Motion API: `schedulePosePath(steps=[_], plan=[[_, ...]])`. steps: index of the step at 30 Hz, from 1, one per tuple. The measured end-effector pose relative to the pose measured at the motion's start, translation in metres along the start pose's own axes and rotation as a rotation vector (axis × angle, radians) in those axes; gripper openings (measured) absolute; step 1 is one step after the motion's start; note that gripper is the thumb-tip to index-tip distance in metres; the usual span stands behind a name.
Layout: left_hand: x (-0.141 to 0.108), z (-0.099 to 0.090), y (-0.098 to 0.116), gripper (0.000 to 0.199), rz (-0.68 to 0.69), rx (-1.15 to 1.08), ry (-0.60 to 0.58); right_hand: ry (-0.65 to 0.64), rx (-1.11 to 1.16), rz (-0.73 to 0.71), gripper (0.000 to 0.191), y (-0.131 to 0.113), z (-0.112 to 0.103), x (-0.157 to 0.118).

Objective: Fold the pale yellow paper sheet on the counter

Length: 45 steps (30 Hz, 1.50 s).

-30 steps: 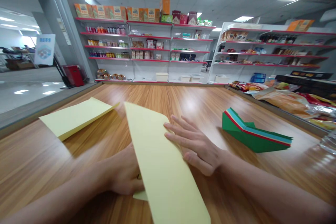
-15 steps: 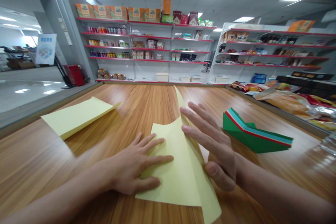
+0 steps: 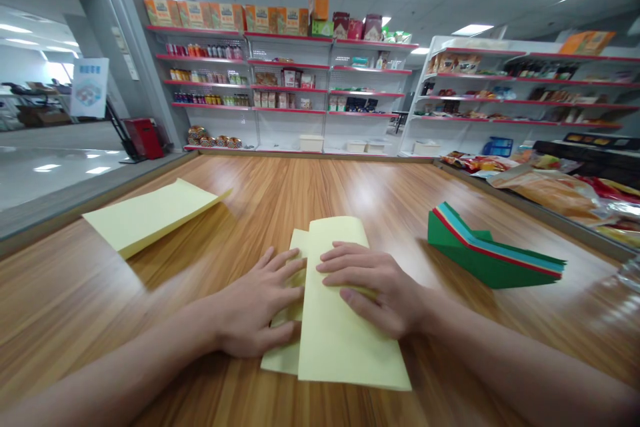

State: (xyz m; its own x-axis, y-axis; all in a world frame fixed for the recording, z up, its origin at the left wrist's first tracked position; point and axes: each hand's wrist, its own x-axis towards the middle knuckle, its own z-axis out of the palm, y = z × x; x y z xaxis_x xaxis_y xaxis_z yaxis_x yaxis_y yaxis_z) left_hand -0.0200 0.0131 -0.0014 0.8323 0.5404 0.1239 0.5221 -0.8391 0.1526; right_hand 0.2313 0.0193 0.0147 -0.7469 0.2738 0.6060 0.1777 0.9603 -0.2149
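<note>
A pale yellow sheet of paper (image 3: 335, 340) lies folded over on the wooden table (image 3: 75, 307) right in front of me. My left hand (image 3: 260, 310) rests flat on the lower layer at the sheet's left edge, fingers spread. My right hand (image 3: 375, 287) presses flat on the folded-over top flap, fingers pointing left. Neither hand grips anything.
A second folded yellow sheet (image 3: 150, 213) lies at the far left. A stack of folded coloured papers (image 3: 487, 250), green outermost, sits to the right. Snack bags (image 3: 550, 190) line the table's right edge. Shop shelves (image 3: 280, 87) stand behind.
The sheet's right half, raised on edge a second ago, has been folded over to the left and laid flat. My right hand came down onto it; my left hand slid onto the left edge.
</note>
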Motion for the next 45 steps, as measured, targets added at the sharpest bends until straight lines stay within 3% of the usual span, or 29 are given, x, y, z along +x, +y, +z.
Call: schedulePosePath(steps=[4,7,10,18,20,23,25,27,34,40,45], plan=[[0.002,0.002,-0.005,0.046,-0.045,0.006,-0.008,-0.07,0.015,0.074,0.021,0.001,0.003,-0.001],[0.002,0.005,-0.008,0.05,-0.078,0.028,-0.046,-0.08,0.02,0.083,0.021,0.002,0.004,-0.002],[0.001,0.007,-0.01,0.058,-0.118,0.009,-0.011,-0.092,0.033,0.095,0.021,0.002,0.004,-0.002],[0.002,0.002,-0.008,0.056,-0.028,-0.015,-0.06,-0.126,-0.043,0.116,0.02,-0.002,0.003,0.0],[0.003,0.003,-0.007,0.056,-0.054,-0.011,-0.064,-0.109,-0.162,0.218,0.019,-0.004,0.005,-0.001],[0.004,0.004,-0.005,0.055,-0.104,0.016,-0.092,-0.143,-0.35,0.502,0.031,-0.008,0.009,-0.004],[0.003,0.004,-0.007,0.056,-0.117,0.026,-0.102,-0.204,-0.391,0.664,0.042,-0.01,0.012,-0.006],[0.0,0.004,-0.012,0.054,-0.099,0.016,-0.089,-0.269,-0.377,0.732,0.048,-0.01,0.013,-0.006],[-0.016,-0.003,-0.048,0.045,-0.08,-0.075,0.1,-0.46,-0.294,0.793,0.056,-0.002,0.0,-0.002],[-0.013,0.002,-0.042,0.035,0.007,-0.142,0.175,-0.475,-0.3,0.772,0.054,0.001,-0.006,0.0],[-0.012,-0.002,-0.039,0.035,0.009,-0.218,0.163,-0.451,-0.336,0.717,0.053,-0.001,-0.001,-0.003]])
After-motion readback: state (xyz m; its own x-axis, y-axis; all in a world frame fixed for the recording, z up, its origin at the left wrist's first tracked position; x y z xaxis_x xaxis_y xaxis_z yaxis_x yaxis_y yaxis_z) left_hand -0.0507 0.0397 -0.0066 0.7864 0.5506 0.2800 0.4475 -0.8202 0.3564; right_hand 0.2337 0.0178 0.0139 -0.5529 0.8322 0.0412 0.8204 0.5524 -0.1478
